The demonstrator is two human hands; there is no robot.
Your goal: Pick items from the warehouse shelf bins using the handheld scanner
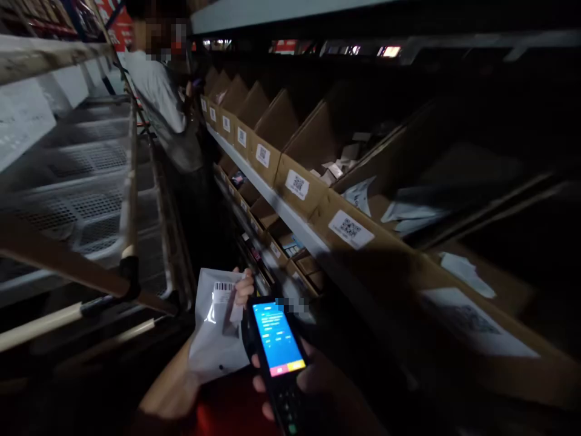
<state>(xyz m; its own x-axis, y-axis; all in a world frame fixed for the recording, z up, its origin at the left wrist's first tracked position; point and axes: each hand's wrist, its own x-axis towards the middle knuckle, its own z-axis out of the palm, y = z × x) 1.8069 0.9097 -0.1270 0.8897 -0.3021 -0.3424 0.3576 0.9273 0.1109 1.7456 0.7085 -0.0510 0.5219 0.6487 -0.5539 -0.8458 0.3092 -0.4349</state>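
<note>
The left hand holds a white plastic mailer bag upright, low in the aisle and just left of the handheld scanner. Most of that hand is hidden behind the bag; only the fingertips curl over its right edge, so the grip is pinching the bag between fingers at the front and the rest of the hand behind. The bag is glossy and wrinkled, with bright glare patches. It carries a white label with a barcode near its top edge, and it looks flat and lightly filled. What is inside cannot be made out.

The right hand is wrapped around the scanner from below and to the right, fingers pressed against its dark body. The scanner's screen glows blue with lines of white text too small to read, an orange and red strip along its lower edge, and a dim keypad beneath.

To the right of the scanner runs a long shelf lined with open cardboard bins, each fronted by a white QR label; some hold loose white packets. Beyond the scanner, farther up the aisle, another person in a light shirt stands facing the bins. Left of the bag, metal mesh racking stands in blur.
</note>
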